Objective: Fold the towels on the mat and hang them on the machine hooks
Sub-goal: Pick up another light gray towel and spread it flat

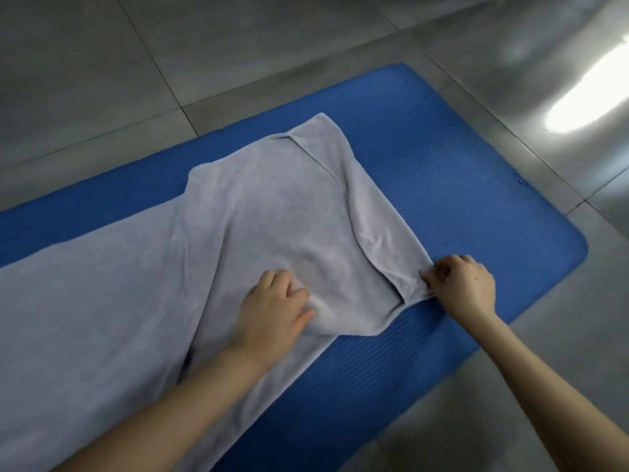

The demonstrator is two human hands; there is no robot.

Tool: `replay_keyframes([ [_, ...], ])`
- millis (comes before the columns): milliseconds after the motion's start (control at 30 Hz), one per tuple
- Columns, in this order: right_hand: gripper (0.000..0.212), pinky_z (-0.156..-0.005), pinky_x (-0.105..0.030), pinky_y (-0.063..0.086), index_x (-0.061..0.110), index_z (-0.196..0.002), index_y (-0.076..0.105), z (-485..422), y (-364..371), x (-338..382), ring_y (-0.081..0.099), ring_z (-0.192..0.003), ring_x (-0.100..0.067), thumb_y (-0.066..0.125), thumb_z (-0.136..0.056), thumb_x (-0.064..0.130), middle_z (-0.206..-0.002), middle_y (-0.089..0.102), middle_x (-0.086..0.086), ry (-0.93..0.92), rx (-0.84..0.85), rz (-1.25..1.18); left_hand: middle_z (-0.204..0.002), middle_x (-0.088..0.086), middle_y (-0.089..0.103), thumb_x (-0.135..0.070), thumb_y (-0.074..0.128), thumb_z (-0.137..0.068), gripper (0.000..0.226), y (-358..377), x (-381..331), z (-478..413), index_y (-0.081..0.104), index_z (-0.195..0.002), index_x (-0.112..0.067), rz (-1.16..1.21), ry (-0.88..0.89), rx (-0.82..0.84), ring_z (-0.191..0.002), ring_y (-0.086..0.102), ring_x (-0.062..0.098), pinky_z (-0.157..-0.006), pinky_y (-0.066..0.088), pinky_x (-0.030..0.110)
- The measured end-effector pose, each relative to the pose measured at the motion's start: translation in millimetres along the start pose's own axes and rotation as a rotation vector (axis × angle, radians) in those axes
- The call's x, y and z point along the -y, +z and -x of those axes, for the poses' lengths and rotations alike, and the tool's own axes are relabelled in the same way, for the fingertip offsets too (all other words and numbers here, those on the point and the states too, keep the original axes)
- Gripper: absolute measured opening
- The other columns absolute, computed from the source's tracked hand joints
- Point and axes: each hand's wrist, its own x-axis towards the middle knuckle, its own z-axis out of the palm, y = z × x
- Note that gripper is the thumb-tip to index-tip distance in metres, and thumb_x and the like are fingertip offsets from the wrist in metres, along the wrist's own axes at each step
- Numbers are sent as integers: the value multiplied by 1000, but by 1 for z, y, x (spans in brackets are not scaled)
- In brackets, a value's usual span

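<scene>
The towel (272, 206) is pale grey cloth, matt, with a short soft nap (terry or microfibre, the blur hides which), and it creases loosely where it doubles over. The mat (469, 206) beneath is blue, foam-like and matt, its surface finely ribbed. The floor tiles (102, 80) are grey, smooth and glossy, carrying a bright glare (585, 93).

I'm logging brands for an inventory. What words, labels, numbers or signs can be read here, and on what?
None: no text can be read anywhere in this view.
The towel shows no tag or print.
The mat shows only plain ribbing.
The floor shows bare tiles and glare.
</scene>
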Motion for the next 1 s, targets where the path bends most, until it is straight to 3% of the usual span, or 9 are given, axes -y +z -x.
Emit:
replay_keyframes([
  [67, 19, -67, -34, 35, 9, -85, 63, 3, -2, -4, 54, -82, -35, 62, -87, 28, -94, 61, -14, -17, -48, -32, -75, -2, 52, -50, 50, -76, 33, 8, -14, 19, 65, -76, -21, -27, 39, 86, -66, 52, 17, -43, 40, 25],
  [133, 17, -64, -34, 35, 10, -87, 58, 5, -9, -9, 54, -80, -32, 57, -91, 26, -89, 62, -10, 30, -86, -78, -73, -2, 54, -48, 68, -68, 32, 16, -25, 36, 67, -81, -19, -92, 72, 173, -61, 54, 15, -39, 40, 24],
  [300, 18, -64, -35, 35, 7, -89, 56, 10, -19, -31, 55, -84, -35, 50, -95, 23, -90, 63, -15, 96, -151, -63, -70, 4, 59, -28, 91, -43, 59, 25, -40, 54, 71, -96, -12, -194, 70, 315, -59, 56, 19, -42, 43, 26],
  [467, 23, -76, -45, 40, 3, -103, 62, 28, -11, -31, 54, -90, -42, 58, -89, 21, -99, 63, -21, -24, -228, 73, -110, 8, 54, 3, 51, -82, 42, 18, -63, 62, 48, -122, -9, -87, 96, 416, -99, 52, 24, -72, 42, 30],
  [600, 34, -69, -40, 45, 15, -96, 67, 55, -1, -23, 59, -81, -34, 65, -81, 45, -90, 65, -5, -352, -233, 127, -118, 6, 50, -4, 42, -90, 36, 20, -78, 69, 48, -126, -12, 32, 150, 488, -106, 47, 24, -82, 41, 34],
  [700, 27, -71, -42, 46, 18, -99, 67, 65, 8, -25, 58, -88, -34, 72, -78, 34, -96, 61, -3, -364, -126, 158, -118, 7, 47, -11, 40, -94, 35, 22, -78, 76, 47, -129, -14, -16, 198, 567, -107, 45, 24, -83, 46, 39],
  [800, 29, -73, -44, 46, 19, -104, 68, 67, 6, -27, 58, -92, -36, 72, -75, 21, -102, 62, -4, -295, -86, 192, -112, 5, 50, -20, 38, -96, 29, 20, -69, 72, 56, -118, -16, 3, 167, 494, -103, 47, 23, -79, 46, 39],
  [933, 22, -72, -38, 38, 21, -98, 70, 62, -4, -20, 59, -83, -32, 65, -77, 22, -92, 64, -3, -299, -41, 335, -89, 5, 63, -30, 40, -81, 30, 13, -35, 47, 68, -83, -18, -39, 93, 94, -80, 59, 24, -62, 54, 31],
  [1000, 13, -70, -36, 35, 18, -90, 71, 50, -11, -5, 58, -75, -32, 66, -78, 22, -83, 64, -4, -317, -108, 294, -98, 13, 68, -33, 40, -81, 38, 15, -9, 30, 73, -91, -17, -100, -32, -1, -85, 64, 31, -72, 56, 35],
])
